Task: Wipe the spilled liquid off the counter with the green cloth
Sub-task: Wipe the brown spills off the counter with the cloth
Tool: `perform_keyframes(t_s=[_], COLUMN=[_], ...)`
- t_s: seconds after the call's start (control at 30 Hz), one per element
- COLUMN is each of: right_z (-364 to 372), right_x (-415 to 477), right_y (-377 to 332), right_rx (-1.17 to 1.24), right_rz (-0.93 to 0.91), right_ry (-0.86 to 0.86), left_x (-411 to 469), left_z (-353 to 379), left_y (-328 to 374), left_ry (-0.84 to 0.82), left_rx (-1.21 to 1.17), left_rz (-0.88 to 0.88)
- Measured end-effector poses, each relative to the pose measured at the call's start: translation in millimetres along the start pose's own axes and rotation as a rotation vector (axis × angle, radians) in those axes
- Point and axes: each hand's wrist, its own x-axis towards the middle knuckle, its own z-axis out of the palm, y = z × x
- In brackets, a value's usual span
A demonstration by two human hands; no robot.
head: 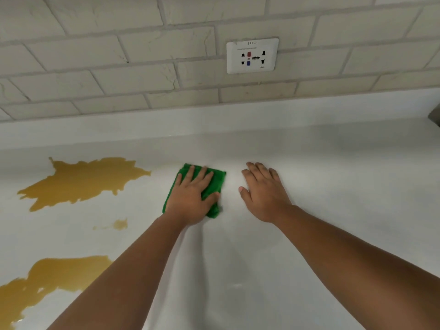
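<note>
Spill unwiped on the white counter [309, 258].
Amber puddles [81, 182] and a small spot [120, 224] lie left of the left hand [190, 201], whose spread, straight fingers press the folded green cloth [214, 184]; the right hand [264, 196] rests flat beside it, holding nothing.

fuzzy green cloth [214, 184]; smooth white counter [333, 186]; rough wall tiles [119, 51]

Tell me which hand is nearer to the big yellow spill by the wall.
Left. The left hand presses flat on the green cloth, just right of the big yellow spill. The right hand rests flat on the counter farther right, beyond the cloth.
</note>
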Motion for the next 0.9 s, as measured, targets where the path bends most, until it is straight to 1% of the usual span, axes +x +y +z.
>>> perform_keyframes(t_s=[0.07, 0.13, 0.2, 0.3, 0.37, 0.43, 0.47, 0.53, 0.6, 0.63, 0.7, 0.77, 0.83, 0.9], right_z=[1.8, 4.0, 5.0, 3.3, 3.1, 3.6, 4.3, 3.9, 2.7, 3.1, 1.6, 1.2, 1.4, 0.4], right_x=[-1.1, -2.1, -1.6, -1.4, -1.3, -1.2, -2.1, -3.2, -9.8, -12.8, -23.7, -34.5, -48.4, -63.1], right_y=[1.1, 2.9, 3.5, 1.6, -0.3, -0.8, -1.4, -2.2, -5.2, -5.7, -11.5, -17.6, -24.1, -27.7], right_rx=[0.007, 0.015, 0.000, -0.013, -0.013, -0.018, -0.026, -0.040, -0.022, -0.002, 0.041, 0.080, 0.118, 0.130], right_rz=[-0.006, -0.012, -0.014, -0.017, -0.005, 0.021, 0.028, 0.024, 0.011, 0.006, 0.000, -0.004, 0.001, 0.003], right_ry=[0.015, 0.022, 0.030, 0.045, 0.051, 0.057, 0.065, 0.089, 0.144, 0.174, 0.234, 0.256, 0.253, 0.210], left_x=[-15.7, -26.6, -26.6, -4.5, 15.5, 28.8, 29.1, 21.3, -1.6, -13.6, -42.9, -70.5, -100.1, -121.3], left_z=[1.1, 0.9, 0.0, -1.4, -3.7, -5.7, -5.8, -4.0, 1.0, 5.3, 8.1, 8.4, 10.4, 10.5], left_y=[-9.3, -26.0, -42.7, -46.4, -34.7, -21.6, -16.9, -11.0, -5.5, -2.5, 3.1, 5.7, 1.1, -13.9], left_ry=[-0.026, -0.024, 0.022, 0.079, 0.064, 0.013, -0.007, -0.020, -0.021, -0.023, -0.024, -0.024, -0.018, -0.004], left_rx=[-0.037, -0.050, -0.030, 0.001, -0.015, -0.025, -0.006, 0.036, 0.045, 0.039, 0.040, 0.036, 0.020, -0.001], left_rz=[0.092, 0.093, -0.016, -0.276, -0.425, -0.477, -0.450, -0.319, -0.194, -0.166, -0.161, -0.167, -0.145, -0.153])
